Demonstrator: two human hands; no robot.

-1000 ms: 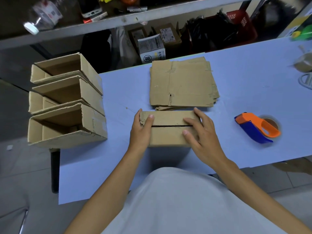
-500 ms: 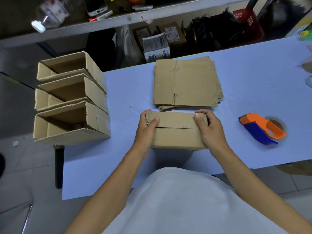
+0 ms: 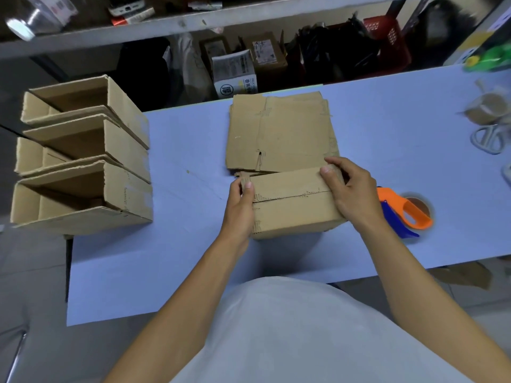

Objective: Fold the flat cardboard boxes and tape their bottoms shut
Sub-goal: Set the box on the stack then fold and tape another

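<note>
A folded cardboard box (image 3: 290, 205) stands bottom-up on the blue table (image 3: 179, 258), its two flaps meeting in a seam across the top. My left hand (image 3: 239, 208) grips its left end, thumb on the flap. My right hand (image 3: 351, 194) grips its right end, thumb pressing the far flap. Just behind the box lies a stack of flat cardboard boxes (image 3: 279, 131). An orange and blue tape dispenser (image 3: 401, 214) lies on the table right of my right hand, partly hidden by my wrist.
Three folded boxes (image 3: 83, 156) lie stacked on their sides at the table's left edge. A tape roll (image 3: 486, 109) and white scissors (image 3: 488, 139) lie at the far right. A cluttered shelf (image 3: 249, 20) runs behind the table.
My right hand moved from lying flat over the seam to gripping the box's right end. The box has shifted slightly and its flaps are pressed closer together.
</note>
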